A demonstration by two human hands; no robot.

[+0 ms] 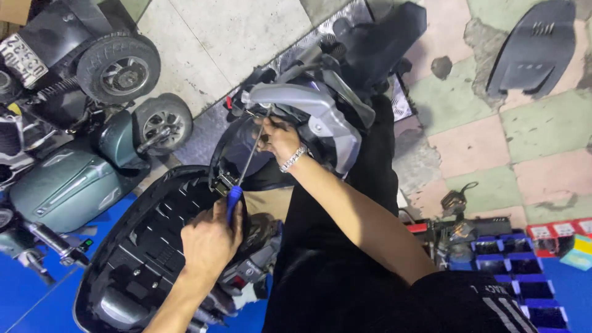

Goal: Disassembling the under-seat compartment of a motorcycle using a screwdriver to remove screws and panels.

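Observation:
A long screwdriver with a blue handle (234, 198) and a thin metal shaft (252, 151) points up toward the grey rear grab rail (296, 97) of a scooter. My left hand (211, 242) is closed around the blue handle. My right hand (279, 139), with a metal bracelet on the wrist, rests on the scooter's tail just under the rail and pinches near the shaft's tip. Below my left hand lies the scooter's open black storage compartment (154, 234).
A teal scooter (74, 182) and another scooter's rear wheel (118, 68) stand at the left. A loose black body panel (536, 49) lies on the tiled floor at the top right. Blue and red parts bins (524, 259) sit at the lower right.

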